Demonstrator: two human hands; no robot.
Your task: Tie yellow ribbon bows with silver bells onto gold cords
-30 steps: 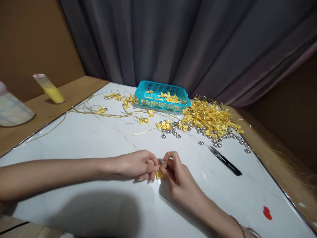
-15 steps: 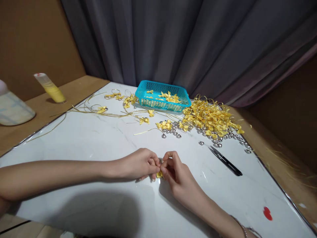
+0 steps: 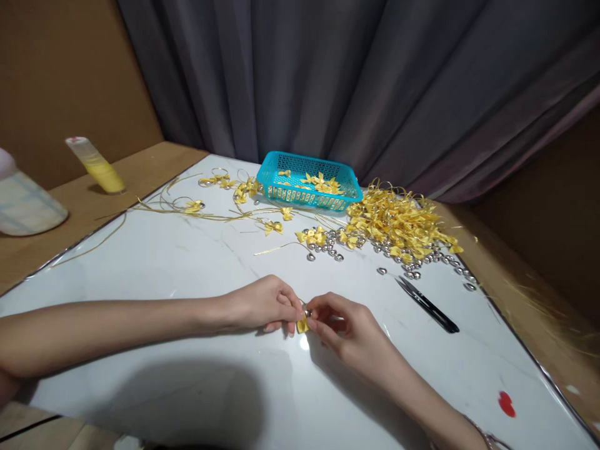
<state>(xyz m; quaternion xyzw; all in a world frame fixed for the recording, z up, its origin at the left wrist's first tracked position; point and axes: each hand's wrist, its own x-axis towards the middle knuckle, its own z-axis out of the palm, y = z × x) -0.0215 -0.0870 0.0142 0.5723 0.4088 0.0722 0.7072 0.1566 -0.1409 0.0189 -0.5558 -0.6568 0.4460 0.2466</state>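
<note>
A yellow ribbon bow [image 3: 302, 325] is pinched between the thumb and fingers of my left hand [image 3: 269, 305], low over the white tabletop. At its upper edge a small silver bead [image 3: 307, 312] shows between the fingertips of both hands. The thumb and index finger of my right hand [image 3: 349, 322] close on this bead from the right. Part of the bow is hidden behind my left fingers. To the right of my right hand lie black thread snips [image 3: 429, 305], blades pointing away from me.
A turquoise basket [image 3: 309, 199] holding yellow bows stands at the back. Beside it is a heap of yellow bows [image 3: 398, 219] with silver beads [image 3: 412, 274] around. Gold cords [image 3: 225, 219] stretch to the left. A glue bottle [image 3: 105, 175] and a cup [image 3: 28, 203] stand left.
My right hand has shifted slightly right and its fingers have straightened, so the silver bead now shows between the fingertips. My left hand has barely moved and still holds the bow.
</note>
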